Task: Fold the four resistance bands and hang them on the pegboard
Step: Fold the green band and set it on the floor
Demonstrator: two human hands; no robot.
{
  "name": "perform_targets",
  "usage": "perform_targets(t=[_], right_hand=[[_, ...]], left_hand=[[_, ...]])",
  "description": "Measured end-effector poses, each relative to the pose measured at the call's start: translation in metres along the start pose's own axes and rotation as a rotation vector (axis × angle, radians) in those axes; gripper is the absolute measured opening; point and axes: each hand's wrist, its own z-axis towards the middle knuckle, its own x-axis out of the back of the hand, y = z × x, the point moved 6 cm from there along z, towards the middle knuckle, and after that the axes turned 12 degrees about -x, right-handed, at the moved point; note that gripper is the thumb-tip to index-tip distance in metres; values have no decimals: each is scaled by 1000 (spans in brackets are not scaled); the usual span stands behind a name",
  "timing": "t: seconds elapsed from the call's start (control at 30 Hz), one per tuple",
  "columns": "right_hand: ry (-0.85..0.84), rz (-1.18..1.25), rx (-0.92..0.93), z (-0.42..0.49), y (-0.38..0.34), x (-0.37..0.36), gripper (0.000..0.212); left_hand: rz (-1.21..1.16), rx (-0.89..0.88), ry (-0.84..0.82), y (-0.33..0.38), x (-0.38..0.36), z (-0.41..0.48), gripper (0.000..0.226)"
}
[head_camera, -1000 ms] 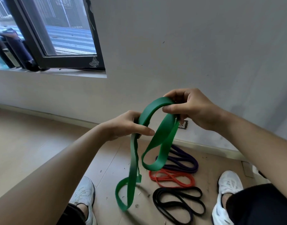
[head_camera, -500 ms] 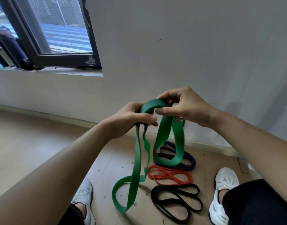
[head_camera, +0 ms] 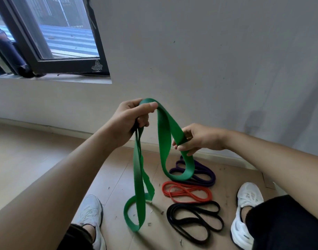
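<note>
A wide green resistance band (head_camera: 163, 139) hangs in loops from both my hands above the floor. My left hand (head_camera: 131, 120) pinches its top fold, with two strands dropping from it to a low loop near my left shoe. Lower and to the right, my right hand (head_camera: 198, 138) grips one side of the second loop. Three bands lie coiled on the floor beneath: a purple one (head_camera: 203, 175) nearest the wall, a thin red one (head_camera: 187, 193) in the middle, a black one (head_camera: 196, 221) nearest me. No pegboard is in view.
A grey wall (head_camera: 208, 60) stands right in front, with a dark-framed open window (head_camera: 61, 42) at the upper left. My white shoes (head_camera: 244, 213) sit on either side of the bands on a wooden floor strewn with small debris.
My hands have separated: the left rose with the band's top fold, and the right slid down and to the right along the green loop.
</note>
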Motion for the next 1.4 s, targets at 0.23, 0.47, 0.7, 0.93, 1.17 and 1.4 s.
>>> perform_targets(t=[0.23, 0.47, 0.7, 0.93, 1.17, 1.4], right_hand=[[46, -106, -203, 25, 35, -9, 11], [41, 236, -358, 30, 33, -6, 23], [106, 841, -297, 15, 18, 23, 25], [151, 1036, -152, 2, 4, 45, 29], [119, 1025, -95, -9, -1, 49, 34], [250, 999, -52, -17, 9, 74, 31]], left_hand=[[-72, -66, 113, 8, 10, 2, 24], [-81, -100, 247, 11, 32, -1, 27], [-32, -48, 393, 5, 54, -7, 24], [57, 63, 401, -13, 47, -10, 22], [76, 105, 459, -25, 50, -3, 23], [44, 118, 504, -33, 53, 6, 26]])
